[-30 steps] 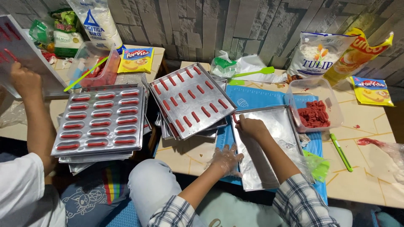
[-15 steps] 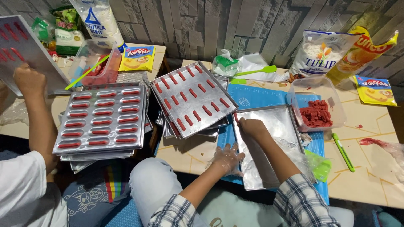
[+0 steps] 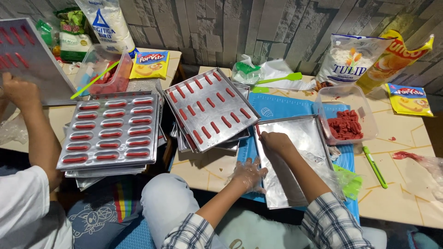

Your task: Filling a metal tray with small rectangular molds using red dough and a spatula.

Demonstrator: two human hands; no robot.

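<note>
The left hand [image 3: 248, 174] is covered by a thin clear glove, and its fingers are spread wide and laid flat on the near left edge of the empty metal tray [image 3: 295, 161]; how firmly the edge is pressed cannot be told. The right hand [image 3: 275, 140] is bare, with fingers curled on the tray's far left corner; its fingertips are hidden beneath the knuckles, so a grip cannot be confirmed. Just left of these fingers a tilted tray of red dough strips [image 3: 210, 109] is stacked on others. Right of the fingers, a clear tub of red dough [image 3: 347, 121] is seen. At the far left another person's hand [image 3: 19, 91] is cut off by the frame, a raised tray [image 3: 25, 57] against it. Compared with a second ago, both hands are hardly changed on the tray.
</note>
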